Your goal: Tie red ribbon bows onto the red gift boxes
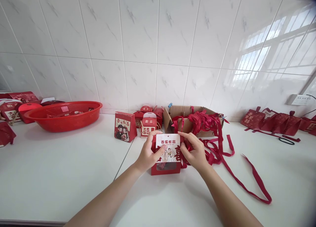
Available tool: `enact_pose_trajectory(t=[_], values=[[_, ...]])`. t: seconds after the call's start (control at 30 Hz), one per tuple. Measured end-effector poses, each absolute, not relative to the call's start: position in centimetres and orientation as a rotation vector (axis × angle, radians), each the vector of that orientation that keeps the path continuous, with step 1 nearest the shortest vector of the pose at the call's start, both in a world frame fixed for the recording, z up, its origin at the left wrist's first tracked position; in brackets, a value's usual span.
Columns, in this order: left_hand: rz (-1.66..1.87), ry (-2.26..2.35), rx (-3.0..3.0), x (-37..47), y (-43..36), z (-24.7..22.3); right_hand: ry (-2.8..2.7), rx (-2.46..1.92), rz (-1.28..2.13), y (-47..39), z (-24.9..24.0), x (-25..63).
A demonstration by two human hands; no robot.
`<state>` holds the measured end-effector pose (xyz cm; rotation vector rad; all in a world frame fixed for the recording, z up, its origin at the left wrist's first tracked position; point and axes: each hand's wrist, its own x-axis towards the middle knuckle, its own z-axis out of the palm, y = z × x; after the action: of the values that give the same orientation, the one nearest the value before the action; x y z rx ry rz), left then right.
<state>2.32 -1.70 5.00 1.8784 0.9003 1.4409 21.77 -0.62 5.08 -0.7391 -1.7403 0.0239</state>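
A red and white paper gift box (166,169) stands upright on the white table in front of me, printed with a couple and bearing a dark window near its base. My left hand (149,151) grips its left side, thumb across the front and fingers at the top edge. On the other side, my right hand (194,150) pinches the upper right corner. Both hands are closed on the box; what lies behind its upper edge is hidden. Just behind and to the right, loose dark red ribbon (217,151) spills onto the table.
A cardboard box (169,120) full of red ribbon stands at the wall. To its left are several small red boxes (125,126) and a red plastic basket (66,121). Red bags (271,121) and black-handled scissors (286,141) lie at the right.
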Motion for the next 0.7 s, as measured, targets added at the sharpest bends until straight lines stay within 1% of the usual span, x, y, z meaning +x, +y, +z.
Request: enact_pose_trajectory(t=[0.4,0.7], values=[[1.418,0.955,2.024,2.06,-1.46,5.06,-1.732,-0.752,0.044,-0.57,5.03,21.72],[1.387,0.96,1.952,2.23,-1.49,5.22,-1.745,-0.749,0.085,-0.6,5.15,21.8]])
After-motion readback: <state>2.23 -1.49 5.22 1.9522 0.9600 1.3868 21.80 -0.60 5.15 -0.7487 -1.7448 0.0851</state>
